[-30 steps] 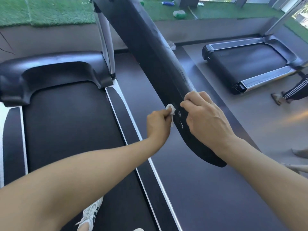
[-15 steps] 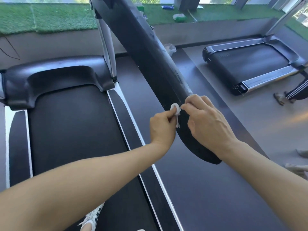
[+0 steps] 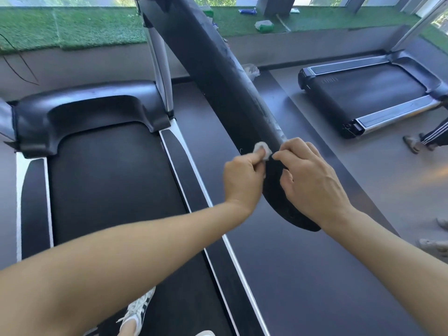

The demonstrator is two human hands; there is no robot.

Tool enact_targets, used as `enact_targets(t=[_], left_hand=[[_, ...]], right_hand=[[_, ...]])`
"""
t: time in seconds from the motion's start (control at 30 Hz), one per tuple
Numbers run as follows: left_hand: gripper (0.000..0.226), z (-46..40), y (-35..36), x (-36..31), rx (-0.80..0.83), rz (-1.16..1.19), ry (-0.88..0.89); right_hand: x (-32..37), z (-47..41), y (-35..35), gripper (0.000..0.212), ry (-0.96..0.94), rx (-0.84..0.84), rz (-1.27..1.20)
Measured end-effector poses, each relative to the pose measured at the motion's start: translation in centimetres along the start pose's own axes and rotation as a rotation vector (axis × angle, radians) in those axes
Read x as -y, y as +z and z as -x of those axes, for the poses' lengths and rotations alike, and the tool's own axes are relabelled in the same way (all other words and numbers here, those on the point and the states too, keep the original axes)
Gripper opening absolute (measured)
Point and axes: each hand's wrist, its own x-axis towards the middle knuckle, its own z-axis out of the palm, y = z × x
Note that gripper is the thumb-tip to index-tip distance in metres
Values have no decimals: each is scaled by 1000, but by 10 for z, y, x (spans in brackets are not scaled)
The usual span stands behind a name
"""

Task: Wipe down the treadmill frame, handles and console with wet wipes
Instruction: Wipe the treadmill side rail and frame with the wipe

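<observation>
Grey gym flooring runs to a strip of green artificial turf across the top of the frame. At centre, the left hand pinches a small crumpled white wet wipe and presses it against the long black padded treadmill handle that slants down from the top centre. Just right of the wipe, the right hand rests on the handle's lower end, its fingers curled over the edge. Below left lies the black running belt with a white sneaker on it. A second treadmill stands at upper right; faint lettering on it is unreadable.
</observation>
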Motion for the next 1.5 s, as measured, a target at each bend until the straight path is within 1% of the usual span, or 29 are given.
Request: enact_targets(t=[0.07, 0.13, 0.2, 0.27, 0.33, 0.4, 0.47, 0.53, 0.57, 0.6, 0.67, 0.7, 0.77, 0.83, 0.9, 0.97, 1.03, 1.13, 1.2, 1.3, 1.33, 1.43, 1.5], left_hand=[[24, 11, 1, -1, 35, 37, 2], [24, 8, -2, -1, 27, 57, 21], [22, -8, -4, -3, -57, 69, 17], [21, -31, -3, -2, -160, 38, -28], [22, -37, 0, 0, -194, -5, -45], [21, -16, 4, 3, -119, -21, -1], [19, 20, 9, 6, 2, 22, -15], [17, 45, 12, 5, 74, 98, -62], [17, 48, 14, 5, 75, 114, -77], [19, 45, 14, 3, 61, 112, -81], [24, 30, 9, -1, -7, 85, -40], [25, 19, 5, -4, -45, 59, -11], [21, -4, 2, -7, -117, -7, -8], [19, -12, 4, -7, -152, -32, -30], [20, 7, 9, -8, -105, 16, -30], [22, 38, 14, -9, -14, 69, -48], [20, 56, 13, -8, 55, 134, -75], [18, 44, 11, -3, 52, 139, -50], [16, 34, 6, -3, 35, 134, -32], [14, 28, 5, -5, 38, 108, -30], [14, 28, 5, -4, 39, 103, -23], [23, 30, 7, -2, 31, 129, -28], [18, 29, 8, 0, 24, 111, -9]], right_hand=[[-1, 4, -2, 18, 1, 4, -3], [-2, 5, -3, 18, 7, 6, 3], [-2, 5, -3, 22, 10, 6, 14], [-1, 5, -2, 24, 16, -2, 19], [-1, 6, -2, 23, 33, -8, 21], [0, 8, -2, 19, 48, -24, 14], [1, 13, -4, 15, 56, -43, -2], [3, 18, -7, 28, 59, -51, -16], [4, 20, -8, 35, 57, -53, -22], [5, 22, -10, 37, 59, -45, -24], [3, 26, -11, 21, 91, -8, -10], [2, 27, -12, 17, 108, 3, -10], [2, 29, -11, 24, 142, 21, -24], [4, 30, -10, 26, 172, 14, -50], [7, 32, -10, 24, 207, -8, -77], [9, 34, -10, 19, 227, -40, -113], [13, 36, -12, 20, 237, -55, -147], [14, 32, -13, 26, 277, -37, -152], [13, 31, -12, 25, 290, -15, -129], [12, 31, -12, 33, 315, -2, -99], [12, 30, -11, 33, 321, -6, -100], [14, 29, -9, 31, 336, -29, -109], [15, 29, -8, 32, 341, -36, -100]])
